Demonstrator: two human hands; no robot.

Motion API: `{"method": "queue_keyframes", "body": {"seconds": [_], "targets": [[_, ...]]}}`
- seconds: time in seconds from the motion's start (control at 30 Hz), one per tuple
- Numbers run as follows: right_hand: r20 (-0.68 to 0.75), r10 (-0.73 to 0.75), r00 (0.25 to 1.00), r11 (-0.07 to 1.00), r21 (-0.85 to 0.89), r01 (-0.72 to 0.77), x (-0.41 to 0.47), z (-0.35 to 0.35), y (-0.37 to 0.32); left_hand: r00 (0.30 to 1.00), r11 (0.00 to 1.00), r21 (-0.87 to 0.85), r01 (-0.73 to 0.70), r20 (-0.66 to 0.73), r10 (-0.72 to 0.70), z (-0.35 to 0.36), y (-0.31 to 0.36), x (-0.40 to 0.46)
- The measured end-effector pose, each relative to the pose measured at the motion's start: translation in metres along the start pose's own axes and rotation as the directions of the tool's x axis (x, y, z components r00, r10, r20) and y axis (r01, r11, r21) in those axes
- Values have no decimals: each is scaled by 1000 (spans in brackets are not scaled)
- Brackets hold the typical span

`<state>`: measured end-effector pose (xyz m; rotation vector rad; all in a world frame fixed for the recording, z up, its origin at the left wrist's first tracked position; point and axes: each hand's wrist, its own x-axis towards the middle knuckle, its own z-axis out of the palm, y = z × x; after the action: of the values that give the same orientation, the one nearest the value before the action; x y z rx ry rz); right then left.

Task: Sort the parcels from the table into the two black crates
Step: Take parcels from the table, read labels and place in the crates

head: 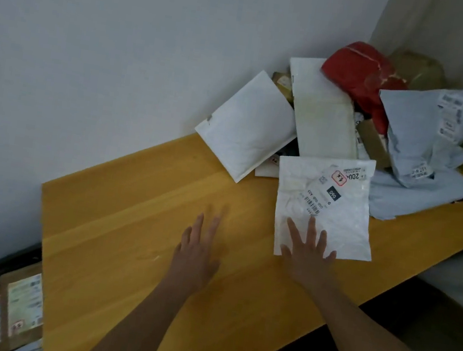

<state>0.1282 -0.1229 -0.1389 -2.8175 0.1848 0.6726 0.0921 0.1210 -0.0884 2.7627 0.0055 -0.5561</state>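
Both hands flat, fingers spread — left hand, right hand, forearms extended.

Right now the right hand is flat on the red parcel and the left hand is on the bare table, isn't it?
Not quite. In the head view the right hand lies spread on the white parcel with the label, at the near edge of the pile. The red parcel sits untouched at the back by the wall. The left hand is indeed over the bare table.
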Motion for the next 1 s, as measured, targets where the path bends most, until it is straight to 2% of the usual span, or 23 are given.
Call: {"method": "queue_keyframes", "body": {"seconds": [0.1,0.33,0.5,0.6,0.7,0.77,0.8,0.87,0.93,1.0], "targets": [[120,-6,993,1000,9,5,5,4,13,999,1000,15,-8,39,7,5,3,6],[245,-4,969,1000,24,-2,0,-2,-5,991,1000,17,25,128,-27,18,-4,9],[371,-62,927,997,68,39,-18,1,-37,975,996,68,64,207,-77,24,-14,-2],[441,-158,884,986,113,120,-26,6,-61,972,992,93,90,210,-108,22,-21,-9],[361,-362,859,900,376,222,-28,8,-83,975,984,141,108,179,-133,23,-25,-16],[208,-410,888,816,519,255,-28,4,-91,977,981,164,104,166,-131,26,-26,-22],[135,-408,903,805,520,287,-25,1,-92,978,981,169,96,165,-125,28,-26,-24],[60,-387,920,853,402,332,-16,-3,-88,981,982,180,54,174,-85,35,-27,-28],[111,-332,937,935,172,311,-5,-3,-75,977,978,206,-23,214,-22,42,-28,-32],[205,-261,943,964,12,265,0,0,-58,964,974,219,-59,264,-1,48,-27,-37]]}}
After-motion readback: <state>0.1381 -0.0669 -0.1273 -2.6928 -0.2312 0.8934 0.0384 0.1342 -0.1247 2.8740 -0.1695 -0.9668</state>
